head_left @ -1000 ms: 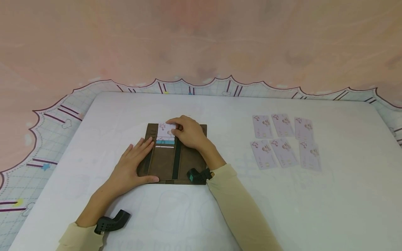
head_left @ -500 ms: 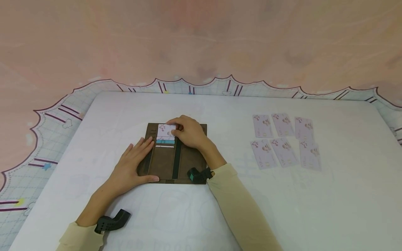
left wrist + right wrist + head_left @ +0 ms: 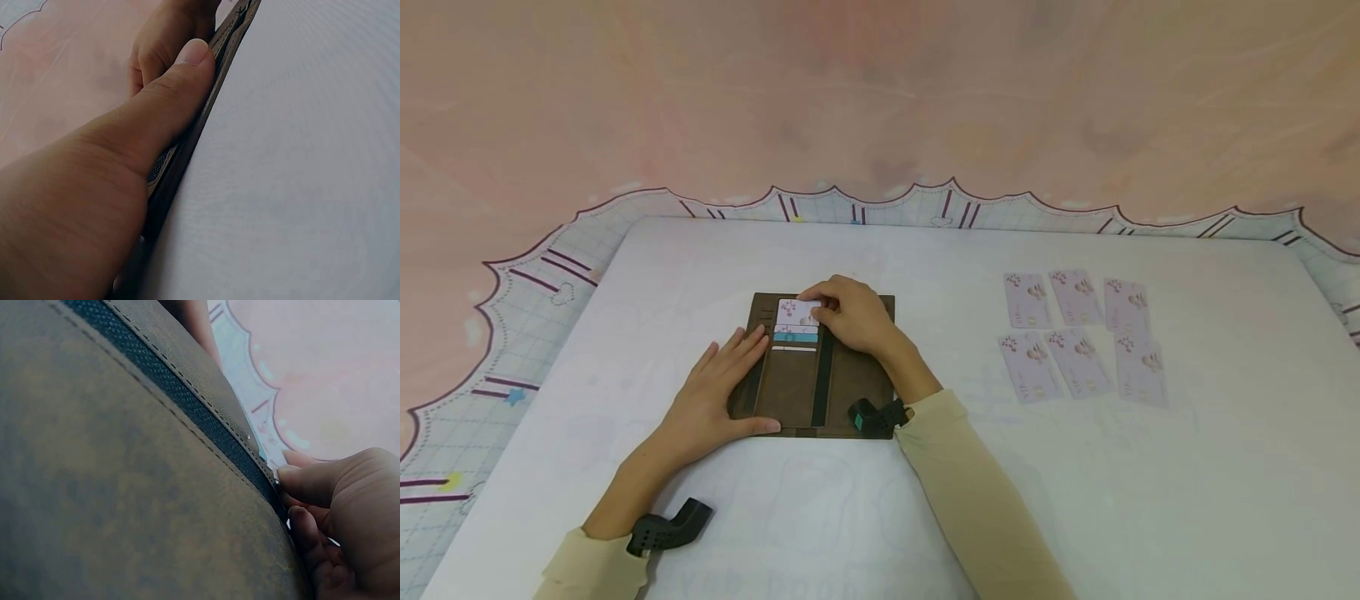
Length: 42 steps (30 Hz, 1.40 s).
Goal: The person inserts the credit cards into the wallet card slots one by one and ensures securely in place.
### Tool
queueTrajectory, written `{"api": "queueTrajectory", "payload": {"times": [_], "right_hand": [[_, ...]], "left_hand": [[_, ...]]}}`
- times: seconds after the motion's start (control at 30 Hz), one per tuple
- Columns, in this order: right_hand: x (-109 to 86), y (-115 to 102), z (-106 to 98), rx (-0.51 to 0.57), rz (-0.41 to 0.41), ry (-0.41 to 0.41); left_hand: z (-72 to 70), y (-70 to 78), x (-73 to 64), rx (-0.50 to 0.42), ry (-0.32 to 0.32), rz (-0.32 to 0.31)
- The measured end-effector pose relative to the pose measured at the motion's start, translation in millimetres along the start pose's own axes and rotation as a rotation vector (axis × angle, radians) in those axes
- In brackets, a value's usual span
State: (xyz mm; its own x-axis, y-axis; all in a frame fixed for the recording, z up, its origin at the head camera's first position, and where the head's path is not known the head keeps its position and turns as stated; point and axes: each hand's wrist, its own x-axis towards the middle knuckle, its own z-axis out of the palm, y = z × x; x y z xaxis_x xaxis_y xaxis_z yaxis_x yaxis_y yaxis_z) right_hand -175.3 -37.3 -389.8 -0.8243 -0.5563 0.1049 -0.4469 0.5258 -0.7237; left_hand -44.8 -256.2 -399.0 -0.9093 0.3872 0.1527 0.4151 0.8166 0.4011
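Overall, the worktop (image 3: 820,517) is white and flat, with faint markings showing on its surface. Past its far and left edges runs a pale grid-patterned border (image 3: 538,304) with a dark scalloped outline and paired stripes; beyond that is a mottled pink-orange covering (image 3: 880,92). The wallet (image 3: 786,383) lies unfolded left of centre on the worktop. It is brown, mottled in the right wrist view, with visible stitching and a dark woven strip (image 3: 823,387) running lengthwise. A white card (image 3: 793,312) with a pink floral print sits at the top of its slots, above further white and blue card edges. The left hand (image 3: 722,400) rests spread along the wallet's left side, thumb on the lower edge. The right hand (image 3: 856,318) pinches the white card between thumb and fingers. To the right, 6 loose cards (image 3: 1080,364) lie in 2 rows of 3.
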Motion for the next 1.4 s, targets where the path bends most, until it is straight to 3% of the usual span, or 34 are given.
{"api": "queueTrajectory", "payload": {"times": [0.53,1.4], "right_hand": [[-0.1,1.4,0.7,0.005,-0.018,-0.005],[-4.1,0.6,-3.5,-0.034,-0.060,-0.079]], "left_hand": [[0.7,-0.4,-0.1,-0.005,0.006,0.002],[1.5,-1.7,-0.3,0.002,0.012,0.019]]}}
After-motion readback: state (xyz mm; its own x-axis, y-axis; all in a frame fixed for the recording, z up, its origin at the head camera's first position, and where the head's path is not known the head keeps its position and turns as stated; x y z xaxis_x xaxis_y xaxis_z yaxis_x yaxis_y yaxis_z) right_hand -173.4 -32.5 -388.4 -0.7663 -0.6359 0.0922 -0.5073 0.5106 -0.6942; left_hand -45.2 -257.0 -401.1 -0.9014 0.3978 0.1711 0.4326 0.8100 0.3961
